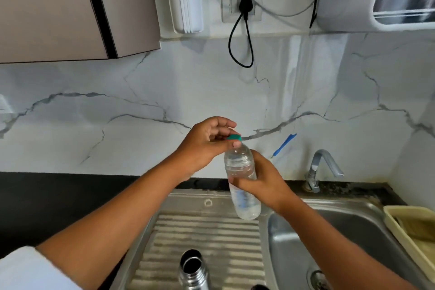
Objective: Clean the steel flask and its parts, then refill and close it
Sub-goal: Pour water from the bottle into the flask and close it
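A black stone table (47, 195) holds a stainless steel sink (341, 223) with a ribbed drainboard (211, 238). An open steel flask (193, 278) stands upright on the drainboard, and a cream plastic tray (409, 208) rests on the sink's right edge.

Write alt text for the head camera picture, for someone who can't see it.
A person's left hand pinches the green cap of a clear plastic bottle while the right hand grips its body, above a steel sink. An open steel flask stands on the drainboard below; a tap is at the right.
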Action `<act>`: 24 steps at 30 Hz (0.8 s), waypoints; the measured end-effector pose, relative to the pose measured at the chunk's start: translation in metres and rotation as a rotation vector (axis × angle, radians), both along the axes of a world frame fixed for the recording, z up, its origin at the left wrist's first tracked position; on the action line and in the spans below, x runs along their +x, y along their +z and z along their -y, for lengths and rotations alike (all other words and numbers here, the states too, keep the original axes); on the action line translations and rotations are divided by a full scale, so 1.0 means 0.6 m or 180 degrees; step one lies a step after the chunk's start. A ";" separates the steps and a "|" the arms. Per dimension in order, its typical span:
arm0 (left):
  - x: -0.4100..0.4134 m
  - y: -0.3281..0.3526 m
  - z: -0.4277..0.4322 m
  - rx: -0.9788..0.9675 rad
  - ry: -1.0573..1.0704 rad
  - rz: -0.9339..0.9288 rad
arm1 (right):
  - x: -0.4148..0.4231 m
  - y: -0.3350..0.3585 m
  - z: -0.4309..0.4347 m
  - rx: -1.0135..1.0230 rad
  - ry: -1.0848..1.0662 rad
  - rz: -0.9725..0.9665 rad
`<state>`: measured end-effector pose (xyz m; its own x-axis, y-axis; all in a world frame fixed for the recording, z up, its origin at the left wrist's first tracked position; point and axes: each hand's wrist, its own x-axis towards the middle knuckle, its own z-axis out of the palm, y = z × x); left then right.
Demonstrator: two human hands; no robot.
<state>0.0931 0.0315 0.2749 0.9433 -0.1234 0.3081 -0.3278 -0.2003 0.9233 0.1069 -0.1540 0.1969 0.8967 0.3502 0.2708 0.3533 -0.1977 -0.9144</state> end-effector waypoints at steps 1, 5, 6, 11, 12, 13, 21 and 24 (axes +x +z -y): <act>-0.012 -0.001 -0.007 -0.0123 -0.0148 -0.0087 | -0.018 0.003 -0.001 0.0012 0.0011 -0.0045; -0.039 -0.026 -0.018 -0.0743 -0.0779 -0.0566 | -0.071 0.003 0.005 0.0009 0.0139 -0.0274; -0.044 -0.036 -0.018 -0.0930 -0.0924 -0.0740 | -0.081 0.002 0.006 -0.0005 0.0137 -0.0280; -0.063 -0.074 0.000 -0.1220 -0.1006 -0.1013 | -0.114 -0.020 0.003 -0.0046 -0.0180 -0.0291; -0.066 -0.077 0.007 -0.1238 -0.0924 -0.1008 | -0.116 -0.026 0.002 -0.0076 -0.0292 -0.0264; -0.070 -0.083 0.012 -0.1255 -0.0842 -0.1012 | -0.120 -0.032 0.000 -0.0127 -0.0418 -0.0229; -0.095 -0.111 0.038 -0.1637 -0.0137 -0.1154 | -0.134 -0.062 -0.013 -0.0782 -0.1094 0.0225; -0.104 -0.113 0.046 -0.1591 0.0151 -0.1199 | -0.135 -0.068 -0.016 -0.0883 -0.1113 0.0311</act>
